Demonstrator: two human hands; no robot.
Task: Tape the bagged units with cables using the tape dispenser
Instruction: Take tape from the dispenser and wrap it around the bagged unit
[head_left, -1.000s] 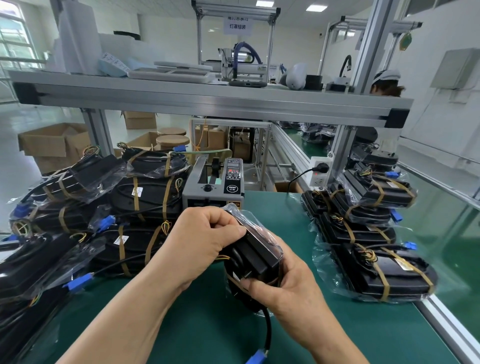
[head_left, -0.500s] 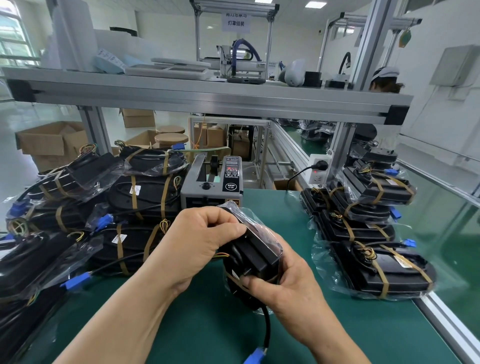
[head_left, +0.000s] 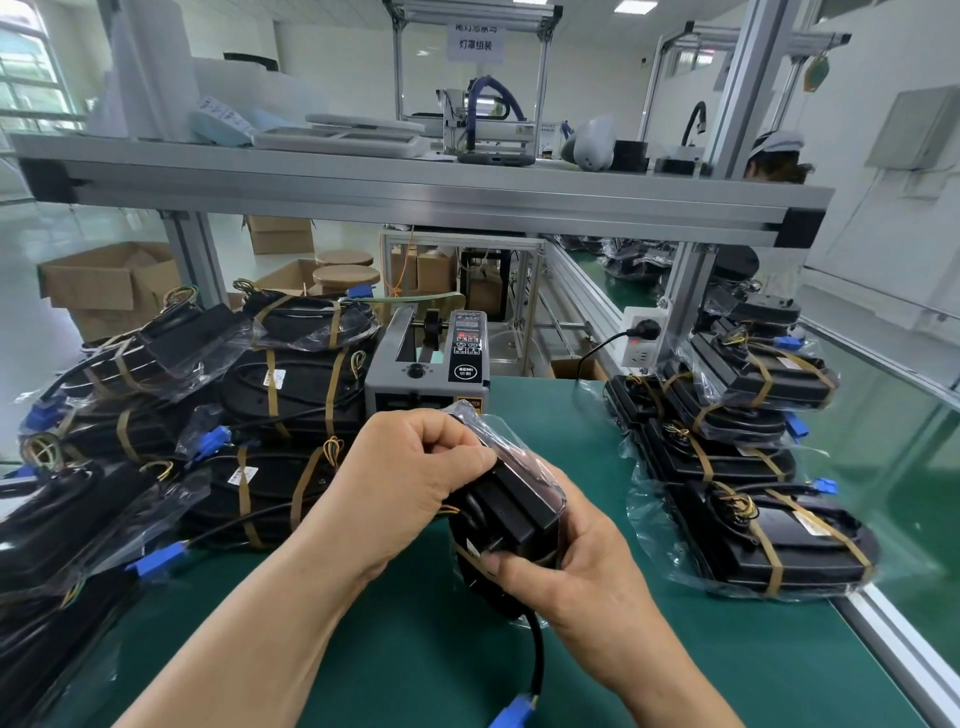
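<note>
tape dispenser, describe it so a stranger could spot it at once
On the green bench mat, look just beyond the held bagged unit. The tape dispenser is the grey box beside the left pile of taped units; alone there, it is unbagged, with a knob and black control panel.

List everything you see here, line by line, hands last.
Bagged unit: one, black in clear bag, held above the mat at centre.
Blue plug: one, on the black cable hanging from that unit.
Tape dispenser: one, grey, behind the hands.
Left pile: many taped units, black with brown tape, left of dispenser.
Right stack: several taped units, black with brown tape, right edge.
Mat: one, green, covers the bench.
Cardboard boxes: several, brown, floor beyond bench.
Left hand: grips the unit's top.
Right hand: grips its lower end.
</note>
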